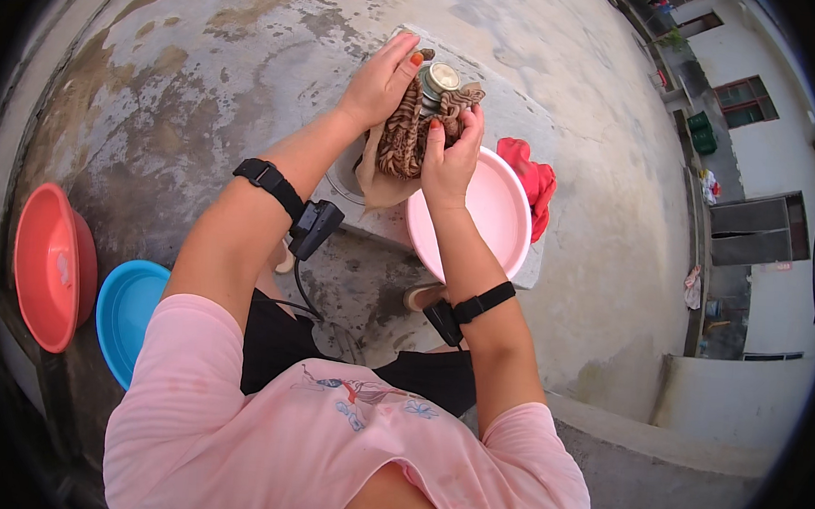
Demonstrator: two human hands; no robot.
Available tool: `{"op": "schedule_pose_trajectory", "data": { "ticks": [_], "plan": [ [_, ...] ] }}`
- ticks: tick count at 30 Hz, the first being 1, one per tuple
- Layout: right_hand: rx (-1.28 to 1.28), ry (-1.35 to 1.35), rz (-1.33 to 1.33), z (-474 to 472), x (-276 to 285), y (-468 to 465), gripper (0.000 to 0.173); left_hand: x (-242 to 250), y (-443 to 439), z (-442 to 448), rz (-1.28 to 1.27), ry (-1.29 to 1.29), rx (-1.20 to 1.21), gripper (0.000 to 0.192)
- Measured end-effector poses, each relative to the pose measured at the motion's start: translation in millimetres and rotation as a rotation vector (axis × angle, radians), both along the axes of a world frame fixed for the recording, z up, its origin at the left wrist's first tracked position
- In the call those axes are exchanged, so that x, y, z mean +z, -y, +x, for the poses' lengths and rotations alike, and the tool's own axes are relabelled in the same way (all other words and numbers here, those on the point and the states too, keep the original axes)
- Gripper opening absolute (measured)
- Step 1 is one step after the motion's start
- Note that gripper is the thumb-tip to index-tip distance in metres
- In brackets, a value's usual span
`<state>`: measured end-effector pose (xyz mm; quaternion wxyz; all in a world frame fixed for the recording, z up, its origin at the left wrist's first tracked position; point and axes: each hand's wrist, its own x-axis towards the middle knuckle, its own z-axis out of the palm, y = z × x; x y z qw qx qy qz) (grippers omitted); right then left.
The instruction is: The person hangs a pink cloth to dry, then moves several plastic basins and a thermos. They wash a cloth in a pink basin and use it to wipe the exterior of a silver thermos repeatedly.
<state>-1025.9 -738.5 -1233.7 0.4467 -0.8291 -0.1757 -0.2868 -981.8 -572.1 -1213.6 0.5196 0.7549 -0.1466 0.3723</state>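
A bunched brown cloth with a dark wavy pattern and plain beige parts [401, 147] lies over a pale stone slab [518, 118]. My left hand [383, 80] rests along its far left side, fingers stretched; what its palm holds is hidden. On the right, my right hand [453, 156] pinches folds of the cloth between thumb and fingers. Between the hands stands a metallic object with a round cream-coloured top [445, 77]; its kind is unclear. Below my right hand is a pink plastic basin [524, 212], partly hidden by the forearm.
A red cloth [527, 178] lies right of the pink basin. A round grey rim [339, 182] shows beneath the beige fabric. Red [44, 256] and blue [124, 316] basins are at my left. Black straps with devices and cables are on both forearms. A building stands far right.
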Motion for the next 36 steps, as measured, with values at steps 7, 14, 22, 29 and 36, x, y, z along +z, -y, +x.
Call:
{"op": "schedule_pose_trajectory", "data": {
  "ticks": [7, 14, 22, 29, 36],
  "plan": [
    [-0.088, -0.163, -0.056, 12.5, -15.1, -26.7, 0.06, -5.7, 11.1, 29.8, -0.048, -0.362, -0.127, 0.06],
    [0.042, -0.615, 0.303, 90.1, 3.9, 8.3, 0.052, -3.0, 13.2, 22.3, 0.087, -0.368, -0.025, 0.054],
    [-0.136, 0.073, -0.184, -20.6, -23.5, -34.8, 0.047, -7.7, 19.9, 27.1, -0.045, -0.323, 0.015, 0.045],
    [0.085, 0.347, -0.63, -7.2, 4.3, -6.5, 0.044, -14.6, 5.1, 30.5, -0.094, -0.35, -0.094, 0.041],
    [0.158, 0.399, -0.427, 7.4, 7.9, 11.4, 0.035, -21.0, 2.4, 29.6, -0.008, -0.324, -0.042, 0.035]
  ]
}}
